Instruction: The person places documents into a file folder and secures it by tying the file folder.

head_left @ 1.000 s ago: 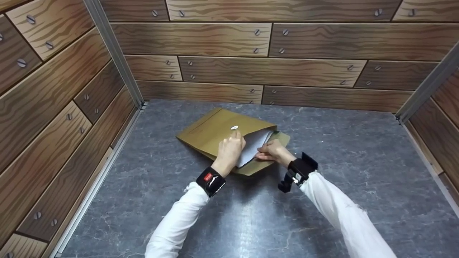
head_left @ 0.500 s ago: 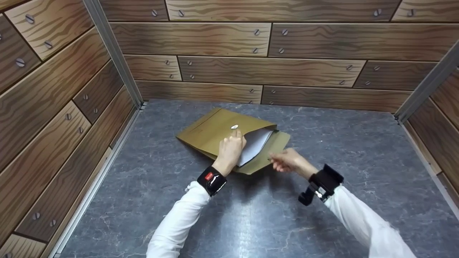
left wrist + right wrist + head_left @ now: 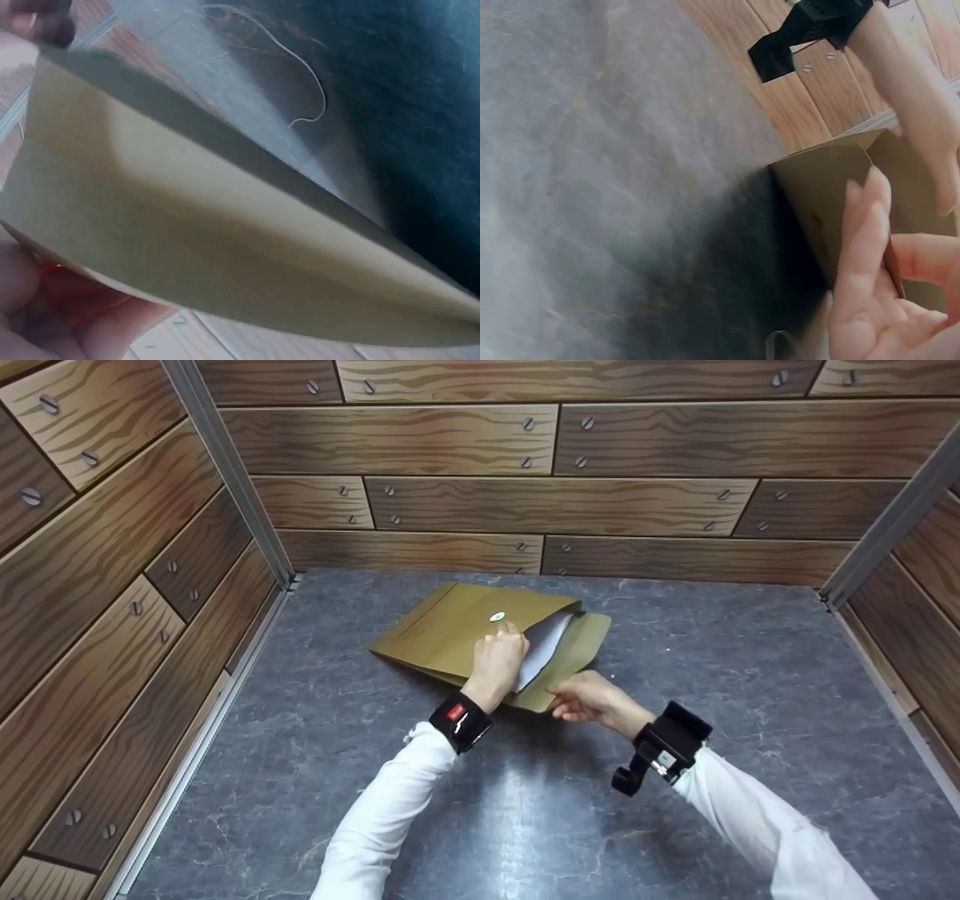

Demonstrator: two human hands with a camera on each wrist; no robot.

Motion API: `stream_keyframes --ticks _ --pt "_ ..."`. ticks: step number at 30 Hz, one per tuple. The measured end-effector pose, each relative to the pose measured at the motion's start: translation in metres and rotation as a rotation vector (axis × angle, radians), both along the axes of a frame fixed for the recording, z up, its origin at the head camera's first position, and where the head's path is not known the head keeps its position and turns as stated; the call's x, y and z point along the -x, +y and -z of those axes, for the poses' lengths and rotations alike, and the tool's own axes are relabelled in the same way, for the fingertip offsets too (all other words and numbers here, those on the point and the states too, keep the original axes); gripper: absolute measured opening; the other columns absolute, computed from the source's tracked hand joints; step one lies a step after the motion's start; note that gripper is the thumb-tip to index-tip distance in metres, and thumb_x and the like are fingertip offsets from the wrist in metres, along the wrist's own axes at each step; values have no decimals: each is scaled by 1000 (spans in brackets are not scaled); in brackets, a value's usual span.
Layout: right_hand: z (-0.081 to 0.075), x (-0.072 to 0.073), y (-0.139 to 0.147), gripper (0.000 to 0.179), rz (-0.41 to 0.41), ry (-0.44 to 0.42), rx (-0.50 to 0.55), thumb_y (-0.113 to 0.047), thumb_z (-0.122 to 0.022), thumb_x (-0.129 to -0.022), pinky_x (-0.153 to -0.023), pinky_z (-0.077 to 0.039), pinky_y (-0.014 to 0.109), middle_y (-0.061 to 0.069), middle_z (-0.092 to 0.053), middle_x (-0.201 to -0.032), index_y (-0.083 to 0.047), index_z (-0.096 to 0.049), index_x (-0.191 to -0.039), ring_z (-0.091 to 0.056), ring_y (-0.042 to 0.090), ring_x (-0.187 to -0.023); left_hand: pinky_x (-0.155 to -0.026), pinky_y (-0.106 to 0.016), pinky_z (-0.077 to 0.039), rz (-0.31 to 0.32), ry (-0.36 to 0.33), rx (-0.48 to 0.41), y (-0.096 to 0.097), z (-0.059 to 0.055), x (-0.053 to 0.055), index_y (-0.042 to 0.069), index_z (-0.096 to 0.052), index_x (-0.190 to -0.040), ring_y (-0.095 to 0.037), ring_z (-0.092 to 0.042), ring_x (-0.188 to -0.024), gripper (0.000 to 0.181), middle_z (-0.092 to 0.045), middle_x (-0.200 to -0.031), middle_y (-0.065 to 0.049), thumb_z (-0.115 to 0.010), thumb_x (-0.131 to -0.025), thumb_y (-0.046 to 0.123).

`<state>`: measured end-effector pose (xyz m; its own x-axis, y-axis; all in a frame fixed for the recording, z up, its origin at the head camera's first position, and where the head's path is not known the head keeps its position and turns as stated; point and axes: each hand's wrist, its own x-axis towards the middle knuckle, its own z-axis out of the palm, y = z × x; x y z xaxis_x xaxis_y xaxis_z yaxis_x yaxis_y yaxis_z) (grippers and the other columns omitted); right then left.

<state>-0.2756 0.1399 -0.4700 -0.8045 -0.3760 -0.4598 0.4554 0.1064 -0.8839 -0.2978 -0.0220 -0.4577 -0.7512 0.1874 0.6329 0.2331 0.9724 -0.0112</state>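
Observation:
A brown paper envelope (image 3: 442, 641) lies tilted on the grey table, its mouth gaping toward the right. White paper (image 3: 541, 652) shows inside, and a small white disc (image 3: 497, 616) sits on the front. My left hand (image 3: 501, 660) grips the upper edge of the mouth near that disc. With thumb and fingers, my right hand (image 3: 589, 696) pinches the outer edge of the open flap (image 3: 577, 649). The right wrist view has the flap's edge running between thumb and fingers (image 3: 866, 247). Seen from the left wrist, the bare brown inner side (image 3: 187, 195) of the envelope spreads wide.
A thin pale string (image 3: 324, 94) curls over the table in the left wrist view. Wood-plank-patterned walls (image 3: 450, 502) enclose the grey marbled table (image 3: 712, 660) at the back and both sides. A black wrist device (image 3: 670, 742) sits on the right arm.
My right hand has left the paper at the mouth, drawn back to the right, then come in to pinch the flap. My left hand has shifted slightly right and up with the edge.

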Motion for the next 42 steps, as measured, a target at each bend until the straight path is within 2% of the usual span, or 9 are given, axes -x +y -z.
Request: stream_keyframes --ticks 4,9,14,19,24,27,30,35,42 --pt "-19 1 -3 10 29 121 -74 -5 -51 -85 -45 -46 19 8 -58 -62 4 -51 -85 -57 11 -48 -45 -32 -48 6 -116 -1 8 -10 0 4 -61 -75 -22 -61 -55 17 -60 -65 -6 -54 -83 16" --pt "-48 5 0 10 53 319 -223 -5 -46 -84 -42 -46 21 8 -55 -57 3 -52 -80 -53 11 -42 -48 -34 -49 47 -281 -44 15 -33 -2 8 -65 -69 -24 -63 -60 36 -63 -67 -7 -49 -90 31" --pt "-84 9 11 13 14 501 -410 -6 -43 -85 -47 -49 25 6 -53 -58 2 -52 -79 -54 13 -47 -49 -38 -49 108 -293 -129 10 -49 -2 6 -66 -68 -27 -63 -62 47 -65 -71 -11 -42 -94 37" --pt "-125 12 24 16 -36 751 -713 -7 -42 -86 -46 -42 25 7 -54 -66 -1 -54 -78 -49 14 -51 -58 -39 -50 195 -296 -196 0 -57 3 6 -67 -81 -28 -63 -72 32 -65 -80 -8 -48 -93 28" --pt "-164 9 30 20 -12 941 -881 -10 -42 -91 -42 -37 28 8 -53 -62 1 -57 -83 -46 17 -47 -63 -37 -49 258 -267 -284 -12 -59 7 6 -66 -90 -26 -62 -79 21 -63 -85 -7 -54 -91 23" --pt "-183 4 31 21 26 1063 -961 -12 -44 -92 -45 -42 38 12 -54 -63 3 -58 -89 -51 25 -50 -67 -35 -50 287 -212 -327 -19 -61 10 3 -63 -97 -26 -61 -83 23 -63 -91 -10 -56 -90 23" --pt "-197 -2 34 21 79 1241 -1011 -12 -46 -92 -51 -43 49 20 -58 -69 4 -58 -92 -55 36 -56 -73 -33 -48 303 -137 -366 -24 -63 14 0 -59 -104 -27 -59 -89 30 -61 -98 -13 -59 -88 24" --pt "-208 -9 41 17 125 1505 -974 -11 -51 -91 -48 -40 54 24 -60 -73 3 -59 -93 -55 44 -59 -82 -32 -43 319 -37 -436 -30 -66 21 -3 -54 -109 -28 -54 -93 40 -57 -102 -15 -63 -85 28" --pt "-213 -9 59 11 36 1651 -910 -10 -57 -89 -51 -41 51 15 -65 -81 -2 -62 -94 -59 37 -62 -91 -31 -34 329 57 -557 -39 -69 26 -6 -41 -120 -29 -44 -102 63 -46 -111 -18 -66 -80 34"
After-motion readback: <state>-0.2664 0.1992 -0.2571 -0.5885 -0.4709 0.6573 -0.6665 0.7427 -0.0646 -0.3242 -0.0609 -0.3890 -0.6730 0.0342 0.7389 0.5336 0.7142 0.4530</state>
